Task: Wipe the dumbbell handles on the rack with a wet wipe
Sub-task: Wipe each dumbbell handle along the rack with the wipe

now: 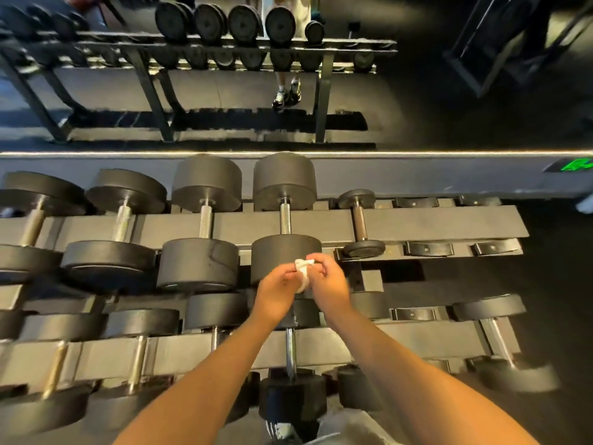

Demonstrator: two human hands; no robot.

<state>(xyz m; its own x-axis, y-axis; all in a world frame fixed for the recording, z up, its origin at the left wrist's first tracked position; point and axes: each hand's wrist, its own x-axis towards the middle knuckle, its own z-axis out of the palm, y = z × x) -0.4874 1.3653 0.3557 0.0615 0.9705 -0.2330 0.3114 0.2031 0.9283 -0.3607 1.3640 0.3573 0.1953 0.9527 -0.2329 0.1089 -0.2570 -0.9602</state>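
A: Where's the wet wipe (303, 267)?
B: Bunched between both hands, off the steel, over the near head of the big dumbbell (285, 252) on the upper tier of the rack (433, 224). The left hand (277, 285) and right hand (329, 278) each pinch an end with curled fingers.
A: No bar touched, then?
B: None. The upper handle (285, 218) lies beyond the hands, and the chrome handle (290, 350) of the lower tier lies below the wrists.
A: What might spoil it?
B: Pulling the ends apart could tear the thin sheet. Left wadded, it would likely skim only a strip of bar. A slack pinch could drop it between the tiers.
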